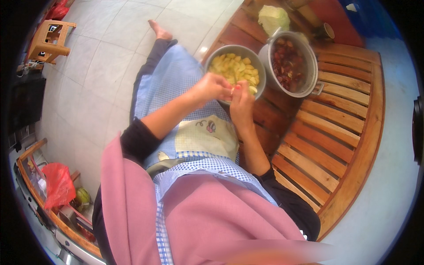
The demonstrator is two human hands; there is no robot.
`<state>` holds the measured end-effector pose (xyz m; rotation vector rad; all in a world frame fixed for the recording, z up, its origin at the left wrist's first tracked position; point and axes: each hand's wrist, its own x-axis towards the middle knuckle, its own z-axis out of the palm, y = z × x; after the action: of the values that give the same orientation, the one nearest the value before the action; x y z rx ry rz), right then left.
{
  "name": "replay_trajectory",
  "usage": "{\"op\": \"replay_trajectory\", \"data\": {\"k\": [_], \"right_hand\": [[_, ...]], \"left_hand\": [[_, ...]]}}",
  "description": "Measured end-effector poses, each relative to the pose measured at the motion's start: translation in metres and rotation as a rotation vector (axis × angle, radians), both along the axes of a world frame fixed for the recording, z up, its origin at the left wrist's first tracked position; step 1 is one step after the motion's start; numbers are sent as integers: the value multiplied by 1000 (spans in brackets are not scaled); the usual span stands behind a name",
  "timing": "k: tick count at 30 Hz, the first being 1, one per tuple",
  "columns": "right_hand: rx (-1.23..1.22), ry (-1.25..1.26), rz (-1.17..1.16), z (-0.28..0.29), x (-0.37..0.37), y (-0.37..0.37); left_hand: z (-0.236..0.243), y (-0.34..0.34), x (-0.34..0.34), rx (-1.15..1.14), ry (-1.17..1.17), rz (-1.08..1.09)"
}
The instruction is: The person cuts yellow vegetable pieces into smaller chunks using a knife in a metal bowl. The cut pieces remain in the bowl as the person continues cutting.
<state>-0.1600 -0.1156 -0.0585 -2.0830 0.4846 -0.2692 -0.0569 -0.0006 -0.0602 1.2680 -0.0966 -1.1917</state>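
Both hands meet over a grey metal bowl of yellow cubed pieces, perhaps potato. Fingertips of my left hand pinch a small pale piece, partly hidden. Beside it, my right hand is closed, thumb raised, around what looks like a small knife, its thin blade hard to make out. Right of the bowl stands a larger metal pot holding dark red-brown pieces, possibly peelings or onions. A pale green cabbage lies behind them.
I sit on a slatted wooden bench, my bare foot stretched toward the tiled floor. A cylindrical container stands behind the pot. At left are a plastic stool and a wooden-framed rack with a red bag.
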Motion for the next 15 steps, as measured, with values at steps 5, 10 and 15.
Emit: {"op": "replay_trajectory", "data": {"k": [5, 10, 15], "right_hand": [[198, -87, -61, -15, 3, -6], [622, 48, -264, -16, 3, -5], [905, 148, -335, -7, 0, -17]], "left_hand": [[5, -3, 2, -119, -18, -110], [-17, -21, 30, 367, -1235, -262], [-56, -66, 50, 676, -1607, -280]]}}
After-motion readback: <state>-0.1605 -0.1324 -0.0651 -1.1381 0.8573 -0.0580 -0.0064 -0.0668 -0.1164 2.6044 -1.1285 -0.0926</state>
